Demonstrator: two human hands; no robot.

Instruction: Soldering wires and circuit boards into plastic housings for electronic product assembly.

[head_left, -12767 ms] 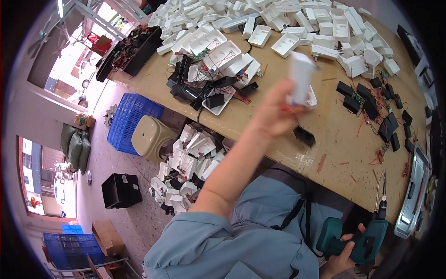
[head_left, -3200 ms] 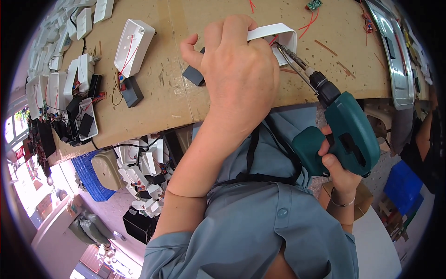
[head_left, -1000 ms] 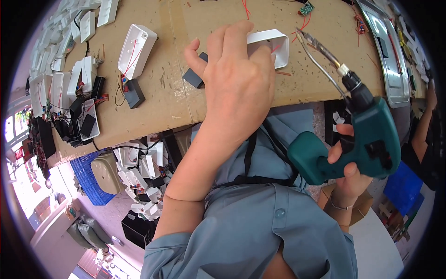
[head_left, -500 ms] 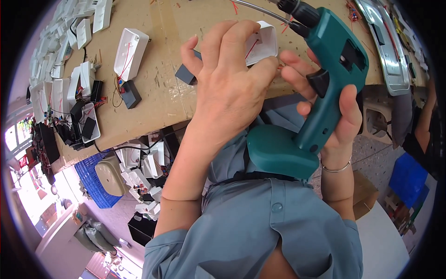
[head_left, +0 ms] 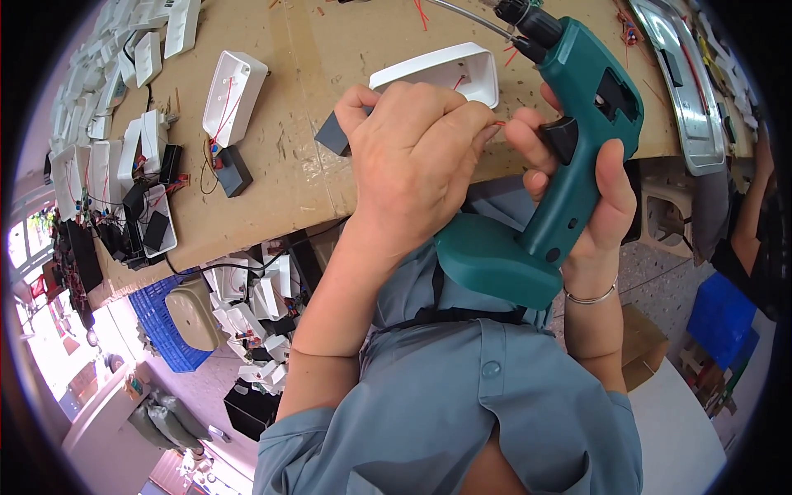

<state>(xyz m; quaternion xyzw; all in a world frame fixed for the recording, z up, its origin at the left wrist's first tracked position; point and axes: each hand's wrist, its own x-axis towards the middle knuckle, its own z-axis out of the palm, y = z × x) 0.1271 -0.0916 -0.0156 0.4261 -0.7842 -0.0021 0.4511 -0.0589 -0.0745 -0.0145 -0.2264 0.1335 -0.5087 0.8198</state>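
Observation:
My right hand (head_left: 598,194) grips a green pistol-shaped soldering gun (head_left: 577,157) by its handle. A curved metal tube (head_left: 474,21) and black front end point to the upper left. My left hand (head_left: 412,153) is closed just left of it, and a short end of red wire (head_left: 499,124) shows at its fingertips; its grip is partly hidden. Behind the left hand lies a white plastic housing (head_left: 450,62), open side up, with a red wire inside. A black block (head_left: 334,134) shows beside the left hand, partly covered by it.
Another white housing (head_left: 235,95) with red wires lies to the left, joined to a black block (head_left: 233,171). Piles of white housings (head_left: 107,91) fill the table's left side. A metal tray (head_left: 693,107) is at the right. A blue basket (head_left: 161,318) stands below the table edge.
My left hand has drawn its fingers together and back from the white housing, which has shifted and shows more. The soldering gun has moved slightly.

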